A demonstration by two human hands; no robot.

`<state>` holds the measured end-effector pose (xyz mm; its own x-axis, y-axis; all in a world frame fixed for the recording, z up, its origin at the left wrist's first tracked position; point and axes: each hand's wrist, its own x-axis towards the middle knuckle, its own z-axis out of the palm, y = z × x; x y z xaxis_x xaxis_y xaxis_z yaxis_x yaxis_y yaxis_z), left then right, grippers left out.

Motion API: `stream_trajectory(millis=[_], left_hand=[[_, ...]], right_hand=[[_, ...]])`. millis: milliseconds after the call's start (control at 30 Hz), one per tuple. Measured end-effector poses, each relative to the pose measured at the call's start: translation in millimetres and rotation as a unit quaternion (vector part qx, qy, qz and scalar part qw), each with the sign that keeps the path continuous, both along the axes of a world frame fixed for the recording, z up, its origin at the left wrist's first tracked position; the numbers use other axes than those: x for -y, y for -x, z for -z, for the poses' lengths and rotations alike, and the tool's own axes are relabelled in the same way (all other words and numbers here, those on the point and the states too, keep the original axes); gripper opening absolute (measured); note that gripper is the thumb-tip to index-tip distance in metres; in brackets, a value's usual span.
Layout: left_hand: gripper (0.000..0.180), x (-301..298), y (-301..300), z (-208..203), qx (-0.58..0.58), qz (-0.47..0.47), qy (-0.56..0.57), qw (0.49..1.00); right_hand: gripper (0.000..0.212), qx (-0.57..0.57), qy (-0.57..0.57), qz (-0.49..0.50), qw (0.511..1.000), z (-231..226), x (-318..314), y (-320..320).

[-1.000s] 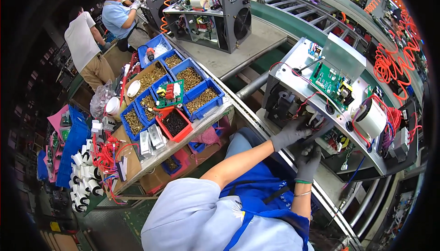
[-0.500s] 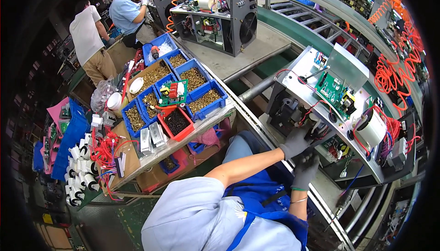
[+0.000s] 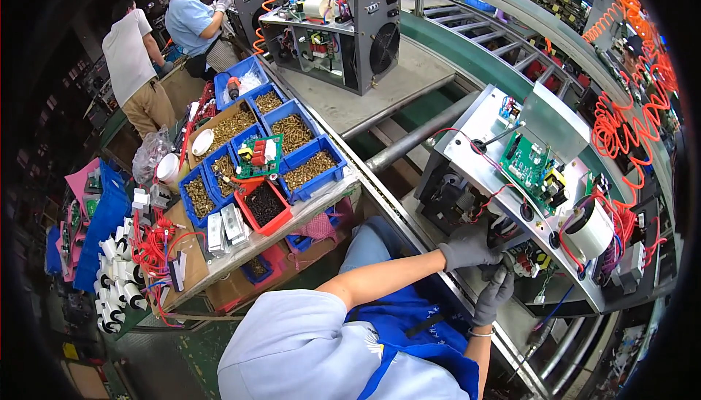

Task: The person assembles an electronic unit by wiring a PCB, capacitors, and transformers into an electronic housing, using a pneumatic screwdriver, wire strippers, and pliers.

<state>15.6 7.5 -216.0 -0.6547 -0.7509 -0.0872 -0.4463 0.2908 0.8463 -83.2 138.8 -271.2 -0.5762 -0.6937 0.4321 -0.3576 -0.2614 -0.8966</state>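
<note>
Grey gloves cover both my hands, which meet at the near lower side of an open metal machine chassis [image 3: 467, 126]. My left hand [image 3: 467, 249] reaches in from the left, its fingers bent together at the opening under the top panel. Just nearer, my right hand [image 3: 495, 296] is raised with fingers and thumb closed toward the left fingertips. Whatever they pinch is too small and dark to make out. Above them, a green circuit board [image 3: 527, 160] lies on the chassis top, beside a white cylinder [image 3: 593, 226] with red wires. Inside the opening, a small board [image 3: 529, 260] shows.
On the bench at left stand blue bins [image 3: 315, 170] of brass-coloured fasteners and a red bin [image 3: 264, 208] of black screws. A second chassis [image 3: 328, 38] stands farther back. Orange coiled hoses [image 3: 617, 133] hang at right. Two people [image 3: 191, 24] work at the far left.
My right hand has turned up, its fingers now pointing up at the left hand's fingertips. My left hand has shifted slightly down and left, as the whole view has shifted a little.
</note>
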Motion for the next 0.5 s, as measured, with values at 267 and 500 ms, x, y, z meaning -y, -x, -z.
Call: stream_trajectory(millis=[267, 500], left_hand=[[0.077, 6.5, -1.3, -5.7, 0.002, 0.052, 0.077, 0.996], [0.044, 19.2, -20.1, 20.6, -0.359, 0.004, -0.129, 0.924]], right_hand=[[0.038, 0.007, -0.085, -0.044, 0.995, -18.6, -6.3, 15.1], [0.033, 0.018, -0.107, -0.024, 0.994, 0.5, 13.8, 10.6]])
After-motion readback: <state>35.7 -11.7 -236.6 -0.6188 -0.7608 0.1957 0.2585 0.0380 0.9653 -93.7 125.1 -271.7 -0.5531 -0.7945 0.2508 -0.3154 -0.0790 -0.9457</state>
